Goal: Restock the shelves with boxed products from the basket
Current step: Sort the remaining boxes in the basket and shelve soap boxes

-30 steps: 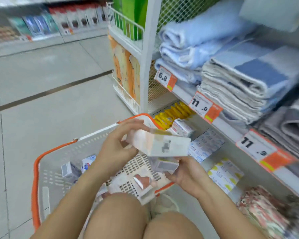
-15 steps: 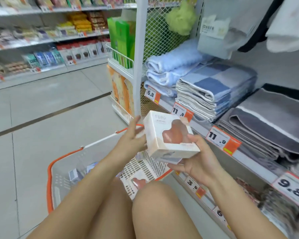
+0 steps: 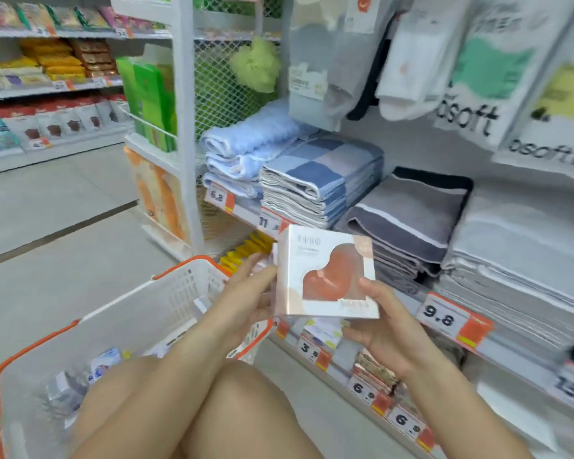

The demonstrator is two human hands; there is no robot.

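We note the heart-window box (image 3: 325, 271) has risen from over the basket (image 3: 166, 293) to frame centre before the towel shelf (image 3: 362, 193), right hand (image 3: 383, 329) gripping beneath, left hand (image 3: 249, 293) flat against its side, so shelving appears imminent.

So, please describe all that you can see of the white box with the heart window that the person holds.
The white box is flat and square, seemingly glossy cardboard, with a heart-shaped window showing something orange-red inside and small blurred print at the upper left. It looks closed and undamaged. It is held up, front face to the camera, slightly tilted, before the towel shelf and beside the basket. The right hand holds its lower right corner, thumb on the front; the left hand touches its left edge with straight fingers.
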